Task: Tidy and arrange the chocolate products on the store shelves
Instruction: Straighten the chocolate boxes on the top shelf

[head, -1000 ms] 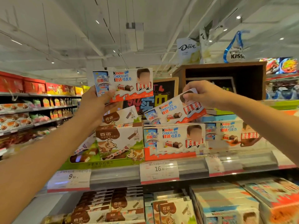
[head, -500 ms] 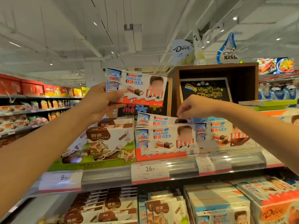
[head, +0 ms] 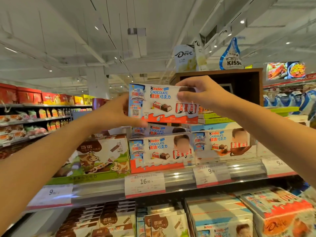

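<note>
Kinder Chocolate box [head: 162,104] held up in front of the top shelf [head: 179,178], face toward the camera, long side level, both hands on it. Left hand [head: 116,112] at the box's left end: thumb along the lower front edge, remaining fingers hidden behind the carton, curled round it. Right hand [head: 201,93] at the upper right corner: thumb pressed on the front face, fingers over the top edge, pinching the carton. Box clear of the stock below, not touching it.

Directly beneath: second Kinder box [head: 159,130] lying flat on top of a front-facing Kinder box [head: 160,151] that stands at the shelf edge. To the right, just beside it, a smaller Kinder carton [head: 222,142] behind a clear plastic riser. To the left, brown-and-green cow-print chocolate boxes [head: 102,154] in a green tray.

Price tag reading 16.90 [head: 145,184] on the shelf rail under the middle Kinder box; other tags on either side partly blurred. Lower shelf: more cow-print packs and Kinder cartons, detail soft. Dove sign [head: 184,56] and Kisses sign [head: 231,56] above a dark wooden display frame [head: 246,82] behind the right hand.
</note>
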